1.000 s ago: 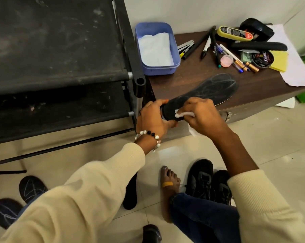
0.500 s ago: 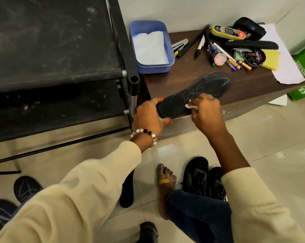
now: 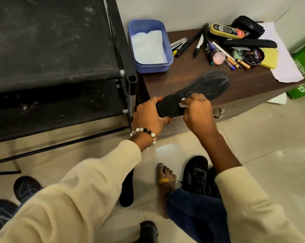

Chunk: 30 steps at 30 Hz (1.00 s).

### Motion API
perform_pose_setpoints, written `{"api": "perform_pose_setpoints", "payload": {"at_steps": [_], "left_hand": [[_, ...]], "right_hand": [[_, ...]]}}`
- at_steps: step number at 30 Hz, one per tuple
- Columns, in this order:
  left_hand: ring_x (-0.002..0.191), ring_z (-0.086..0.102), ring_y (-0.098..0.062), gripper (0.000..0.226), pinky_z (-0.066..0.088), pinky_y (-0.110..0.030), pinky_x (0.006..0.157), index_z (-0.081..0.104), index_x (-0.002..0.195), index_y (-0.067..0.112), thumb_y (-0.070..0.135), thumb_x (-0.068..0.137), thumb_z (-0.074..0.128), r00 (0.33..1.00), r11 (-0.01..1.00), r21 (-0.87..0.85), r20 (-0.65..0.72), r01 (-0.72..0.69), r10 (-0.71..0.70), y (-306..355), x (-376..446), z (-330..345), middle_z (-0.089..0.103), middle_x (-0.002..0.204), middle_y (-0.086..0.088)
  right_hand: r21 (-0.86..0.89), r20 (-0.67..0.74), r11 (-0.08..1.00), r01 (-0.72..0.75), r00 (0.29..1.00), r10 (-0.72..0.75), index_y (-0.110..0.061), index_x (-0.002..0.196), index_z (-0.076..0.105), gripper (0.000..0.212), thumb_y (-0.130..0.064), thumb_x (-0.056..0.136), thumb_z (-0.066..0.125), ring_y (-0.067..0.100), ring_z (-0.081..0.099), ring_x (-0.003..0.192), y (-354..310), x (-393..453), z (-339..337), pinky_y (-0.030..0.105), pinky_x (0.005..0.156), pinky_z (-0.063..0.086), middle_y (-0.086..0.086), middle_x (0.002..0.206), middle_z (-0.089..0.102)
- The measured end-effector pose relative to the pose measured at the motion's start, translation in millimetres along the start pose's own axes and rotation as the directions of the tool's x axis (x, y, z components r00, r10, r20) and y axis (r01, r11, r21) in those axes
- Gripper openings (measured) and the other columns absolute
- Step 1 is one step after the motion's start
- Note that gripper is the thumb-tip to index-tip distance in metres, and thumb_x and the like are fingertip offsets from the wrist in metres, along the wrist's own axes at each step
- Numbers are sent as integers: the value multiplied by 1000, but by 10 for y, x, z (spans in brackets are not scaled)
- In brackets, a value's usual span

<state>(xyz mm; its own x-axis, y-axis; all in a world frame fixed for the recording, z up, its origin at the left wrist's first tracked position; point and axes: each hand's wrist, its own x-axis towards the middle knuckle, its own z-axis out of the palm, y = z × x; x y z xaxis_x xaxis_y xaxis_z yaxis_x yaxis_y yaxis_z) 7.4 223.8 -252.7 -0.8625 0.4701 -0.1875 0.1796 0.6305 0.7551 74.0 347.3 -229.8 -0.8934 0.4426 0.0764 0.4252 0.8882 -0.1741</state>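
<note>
Moved a little up from the heel, a white tissue [image 3: 183, 104] is pinched by the right hand [image 3: 198, 116] against the black insole [image 3: 202, 86], which lies over the bench [image 3: 183, 74] edge. Its heel is gripped by the left hand [image 3: 148, 115]. It is judged light and bendable, best held at the heel.

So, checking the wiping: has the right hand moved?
Yes. The right hand, pinching a tissue, slid toward the toe of the insole, then partway back, judged against the tub.

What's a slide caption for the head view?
Left hand grips a black insole on the table; right hand presses white tissue on it.
</note>
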Motion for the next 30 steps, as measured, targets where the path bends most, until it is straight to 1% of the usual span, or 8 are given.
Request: {"api": "perform_pose_setpoints", "payload": {"at_steps": [4,11,14,18,20,24,27,30], "left_hand": [[98,66,-21,60,56,-38,83,54,130,31,24,76,78,1000,999,39,-14,11,-11,-4,22,-13,69,108,-2],[91,65,-21,73,56,-39,82,56,128,26,29,63,88,1000,1000,5,10,-4,4,-12,7,-21,69,98,-1],[95,65,-20,68,56,-38,83,57,127,26,27,66,86,1000,1000,-3,8,-9,9,-5,19,-12,69,105,-1],[98,66,-22,52,56,-36,82,58,123,28,25,75,78,1000,999,34,-19,-12,13,-3,33,-10,69,108,-2],[96,66,-21,62,57,-38,82,59,123,28,28,66,85,1000,1000,5,-9,-8,8,-13,35,-9,69,107,-1],[95,65,-20,73,56,-38,85,56,128,26,29,63,88,1000,1000,12,25,-3,3,-14,27,-18,68,107,-1],[97,66,-21,70,57,-40,83,57,125,25,28,62,88,1000,1000,14,17,-6,6,7,27,-22,69,108,-3],[96,66,-23,64,56,-39,82,59,120,26,31,63,87,1000,1000,29,5,7,-7,22,29,-27,70,105,-3]], "right_hand": [[146,35,957,252,965,-259,4,87,73,24,-3,70,59,39,62,76,-278,-78,86,40,63,54,21,82,67],[-49,-58,997,-60,997,58,-3,115,64,28,-10,91,54,28,49,109,158,204,58,31,90,39,17,114,60],[-1,-16,1000,22,1000,-22,-1,112,66,27,-9,87,58,32,52,107,-46,185,116,35,88,43,18,111,61],[78,58,969,234,969,-239,2,96,72,26,-9,73,66,38,60,85,-212,131,172,35,66,49,20,90,66],[53,-2,978,200,980,-200,4,91,72,24,-7,72,60,40,60,82,-88,219,152,37,64,49,22,85,66],[-59,-67,998,-24,998,20,0,113,66,28,-5,89,52,32,50,106,165,357,96,36,84,41,19,109,61],[-19,-1,996,89,996,-89,1,112,67,29,-4,84,59,34,51,107,-52,311,109,39,84,44,19,108,61],[55,28,967,248,968,-250,5,93,72,24,-1,70,67,40,59,87,-177,243,166,37,65,50,22,88,65]]}}
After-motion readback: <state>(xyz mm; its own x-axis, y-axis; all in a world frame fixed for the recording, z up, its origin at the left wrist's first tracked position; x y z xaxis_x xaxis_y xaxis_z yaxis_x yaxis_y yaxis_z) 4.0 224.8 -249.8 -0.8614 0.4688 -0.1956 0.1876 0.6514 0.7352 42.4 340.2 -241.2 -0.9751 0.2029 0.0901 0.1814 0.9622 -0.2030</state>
